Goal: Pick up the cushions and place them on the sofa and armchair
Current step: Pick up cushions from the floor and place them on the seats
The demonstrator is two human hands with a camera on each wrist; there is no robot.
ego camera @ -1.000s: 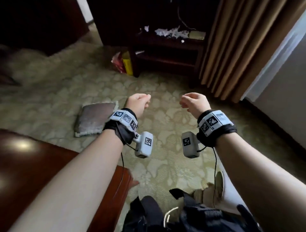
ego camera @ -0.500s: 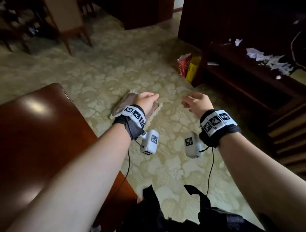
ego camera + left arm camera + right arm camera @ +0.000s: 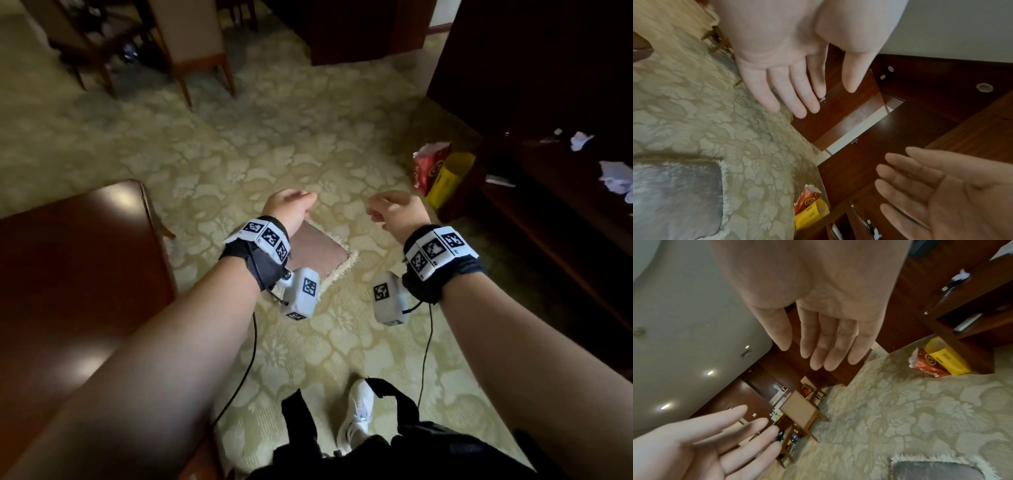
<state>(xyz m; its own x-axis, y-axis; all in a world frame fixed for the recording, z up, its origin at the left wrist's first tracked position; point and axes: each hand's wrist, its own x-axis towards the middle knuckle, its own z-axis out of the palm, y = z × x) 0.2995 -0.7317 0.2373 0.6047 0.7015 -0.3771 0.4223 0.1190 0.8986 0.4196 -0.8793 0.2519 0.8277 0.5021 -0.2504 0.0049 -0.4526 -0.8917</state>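
Note:
A brown cushion with a cream fringe lies flat on the patterned carpet, partly hidden behind my left wrist. It also shows at the lower left of the left wrist view as a grey cushion, and at the bottom right of the right wrist view. My left hand hovers above its far edge, fingers straight and empty. My right hand hangs level with it to the right of the cushion, fingers straight, holding nothing. No sofa or armchair is in view.
A glossy wooden table fills the left foreground. A wooden chair stands far left. A red bag and a yellow bag lean against a dark shelf unit on the right. My white shoe is below.
The view has swung left and moved forward. The cushion, earlier left of my left hand, now lies under my left wrist. Both hands stay raised and empty.

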